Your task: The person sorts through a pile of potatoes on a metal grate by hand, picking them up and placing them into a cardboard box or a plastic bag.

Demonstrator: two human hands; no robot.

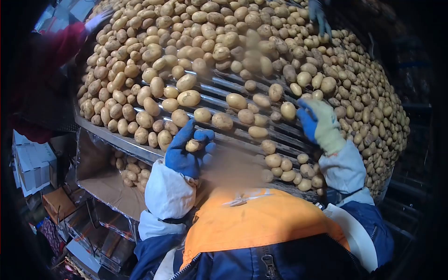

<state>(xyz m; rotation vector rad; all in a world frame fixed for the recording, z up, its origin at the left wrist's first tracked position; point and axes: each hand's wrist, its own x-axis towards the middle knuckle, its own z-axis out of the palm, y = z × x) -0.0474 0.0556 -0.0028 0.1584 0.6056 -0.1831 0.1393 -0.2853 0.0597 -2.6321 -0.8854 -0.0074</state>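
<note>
My left hand (185, 151), in a blue-coated glove, is turned palm up near the front edge of the roller table (224, 86). Its fingers curl around a small potato (192, 145). To the right, my right hand (318, 123) wears a pale glove with blue fingers and reaches over the rollers. Those fingers are apart and bent downward beside a yellow potato (288, 110). Between the two hands, loose potatoes (221, 121) lie scattered on the metal bars. A small group of potatoes (287, 164) rests near my body, below the right hand.
A large heap of potatoes (210, 32) covers the far side and both flanks. Another person's gloved hand (318, 18) reaches in at the top right; a second person's pale hand (99, 20) is at the top left. Below left are a cardboard-lined bin (105, 186) and white boxes (33, 161).
</note>
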